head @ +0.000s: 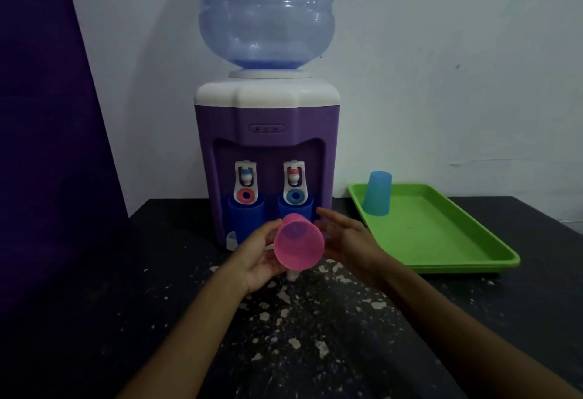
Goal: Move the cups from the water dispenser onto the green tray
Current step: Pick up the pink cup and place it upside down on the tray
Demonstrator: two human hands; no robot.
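A pink cup [298,242] lies tilted in the air in front of the purple water dispenser [267,159], its mouth facing me. My left hand [258,256] holds it from the left side. My right hand [350,241] is just to its right with fingers spread, touching or almost touching the cup; I cannot tell which. Two dark blue cups stand under the taps, one on the left [244,217] and one on the right [296,209]. A light blue cup [377,193] stands upside down at the far left corner of the green tray [441,241].
The dispenser carries a large clear water bottle [266,10] and stands against a white wall. The black table [94,304] has white flaking patches in front of me. A purple panel [41,115] rises along the left side.
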